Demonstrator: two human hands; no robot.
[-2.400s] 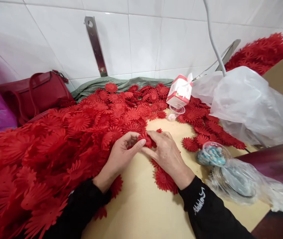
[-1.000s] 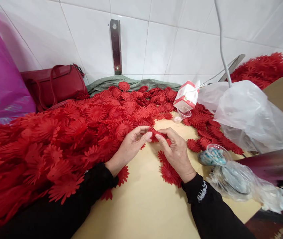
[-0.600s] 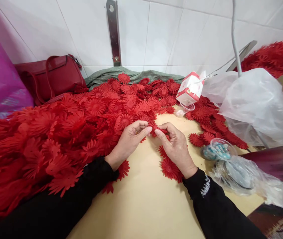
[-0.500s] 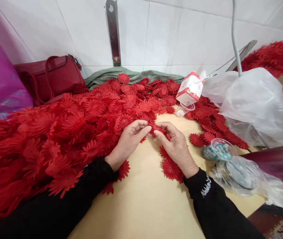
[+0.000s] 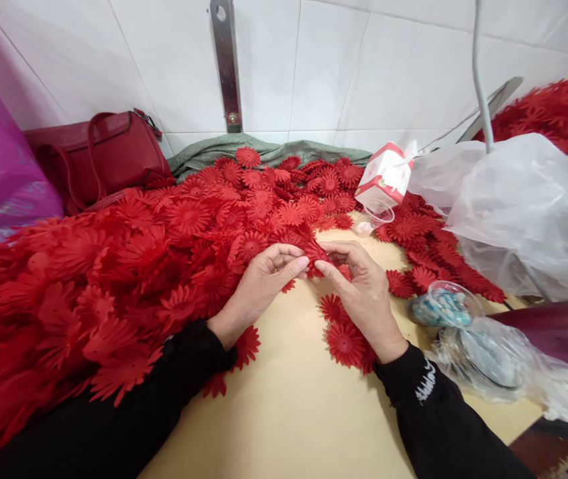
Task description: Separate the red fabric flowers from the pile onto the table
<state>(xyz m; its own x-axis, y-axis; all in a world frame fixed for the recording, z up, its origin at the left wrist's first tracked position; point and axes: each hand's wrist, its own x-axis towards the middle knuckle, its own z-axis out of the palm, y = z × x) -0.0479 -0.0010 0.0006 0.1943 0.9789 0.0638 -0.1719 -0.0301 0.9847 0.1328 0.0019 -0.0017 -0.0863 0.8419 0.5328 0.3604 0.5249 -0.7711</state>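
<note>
My left hand [image 5: 269,283] and my right hand [image 5: 361,293] face each other above the table's middle, fingertips pinched. Between them is a red fabric flower [image 5: 316,258] with narrow petals; the right thumb and forefinger grip its edge. The left thumb and fingers are pressed together at its near left side, and any small piece between them is hidden. A large heap of loose red flowers [image 5: 129,246] lies to the left and behind. Several flowers [image 5: 344,342] rest on the table beside my right wrist.
The pale tabletop [image 5: 269,412] runs toward me. At the back right stand a tissue box [image 5: 385,176], a clear cup [image 5: 378,213] and white plastic bags [image 5: 518,206]. Nearer are a tub of blue-white pieces [image 5: 443,305] and a bagged round item [image 5: 483,359]. A red handbag [image 5: 109,156] sits back left.
Both hands stay close together at the flower, which now shows more of its petals between them. My right hand sits slightly farther right, and the view has shifted a little.
</note>
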